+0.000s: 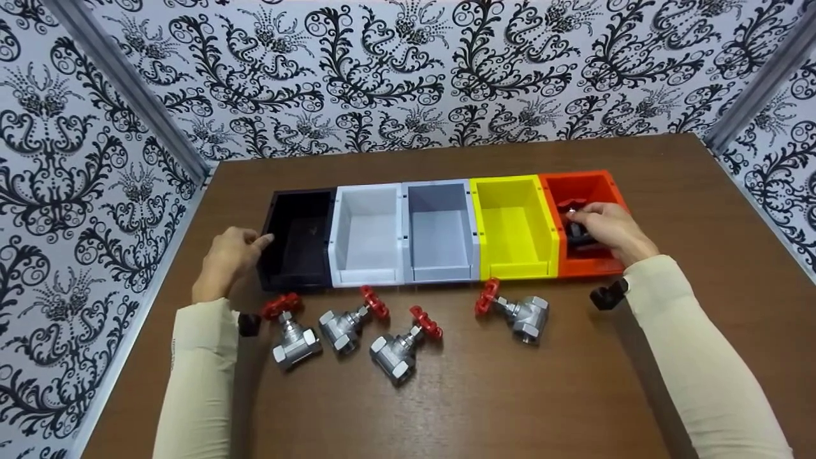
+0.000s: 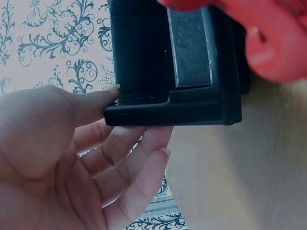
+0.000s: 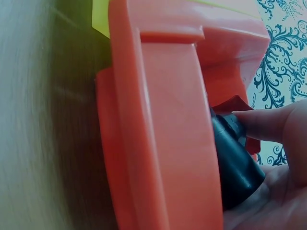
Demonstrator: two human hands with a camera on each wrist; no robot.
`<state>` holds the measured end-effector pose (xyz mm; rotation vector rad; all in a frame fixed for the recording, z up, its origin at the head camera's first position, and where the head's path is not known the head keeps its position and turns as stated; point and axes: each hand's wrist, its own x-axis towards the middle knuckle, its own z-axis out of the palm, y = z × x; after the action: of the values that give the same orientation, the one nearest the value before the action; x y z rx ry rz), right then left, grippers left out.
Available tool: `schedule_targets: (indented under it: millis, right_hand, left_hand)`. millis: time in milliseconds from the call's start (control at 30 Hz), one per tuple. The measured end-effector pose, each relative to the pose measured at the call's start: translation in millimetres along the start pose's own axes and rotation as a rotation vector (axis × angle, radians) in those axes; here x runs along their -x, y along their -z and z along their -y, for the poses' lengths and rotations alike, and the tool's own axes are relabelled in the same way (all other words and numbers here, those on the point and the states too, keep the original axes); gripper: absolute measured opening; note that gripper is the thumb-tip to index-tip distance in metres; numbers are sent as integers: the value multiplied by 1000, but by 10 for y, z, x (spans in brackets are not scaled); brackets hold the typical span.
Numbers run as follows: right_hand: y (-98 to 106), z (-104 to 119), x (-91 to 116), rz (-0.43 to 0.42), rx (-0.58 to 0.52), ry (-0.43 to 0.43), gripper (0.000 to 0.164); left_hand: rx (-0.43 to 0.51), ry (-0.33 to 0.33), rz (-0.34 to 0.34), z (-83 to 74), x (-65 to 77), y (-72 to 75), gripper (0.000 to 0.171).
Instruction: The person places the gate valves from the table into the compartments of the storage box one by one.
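Cream fabric sleeves [image 1: 701, 357] covered both my forearms, each with a small black device [image 1: 610, 294] at the wrist, above a brown wood-look tabletop [image 1: 484, 408]. Nearest on it lay a silvery metal valve [image 1: 394, 357] with a red handwheel; to its left was the leftmost silver valve [image 1: 297, 345], between those two the second silver valve [image 1: 341, 330], and well apart to the right the fourth silver valve [image 1: 528, 315], all with red wheels. Just past them, my left hand [image 1: 229, 258] was closed loosely on the side wall of a black plastic open-topped bin [image 1: 296, 282], thumb over the rim on the inner side, the other fingers bent outside it, the gap little more than the wall between them. My right hand [image 1: 609, 229] reached into a red-orange plastic bin [image 1: 590, 268] at the opposite end of the row, thumb and fingers pinched on a black-bodied valve [image 3: 237, 167] with a red handwheel, which sat within that bin's walls; whether it touched the floor I couldn't tell. Between the end bins, side by side, stood a white bin [image 1: 370, 276], a grey bin [image 1: 440, 274] and a yellow bin [image 1: 516, 270]. Farthest off rose a white wall [image 1: 408, 70] with black scrollwork.
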<state>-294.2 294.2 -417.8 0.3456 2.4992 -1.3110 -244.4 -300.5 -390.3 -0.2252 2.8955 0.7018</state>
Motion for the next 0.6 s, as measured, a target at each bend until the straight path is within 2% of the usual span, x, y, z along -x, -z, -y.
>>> schedule_targets:
  millis: [267,600]
  right_hand:
    - [-6,-15,-12,39,-12,-66,56]
    - [-26,-4,-27,25,-72,-57,49]
  left_hand:
    - [-3,-2,-6,-3,1,-15,46]
    - [-16,4,-17,-12,-5,-4,45]
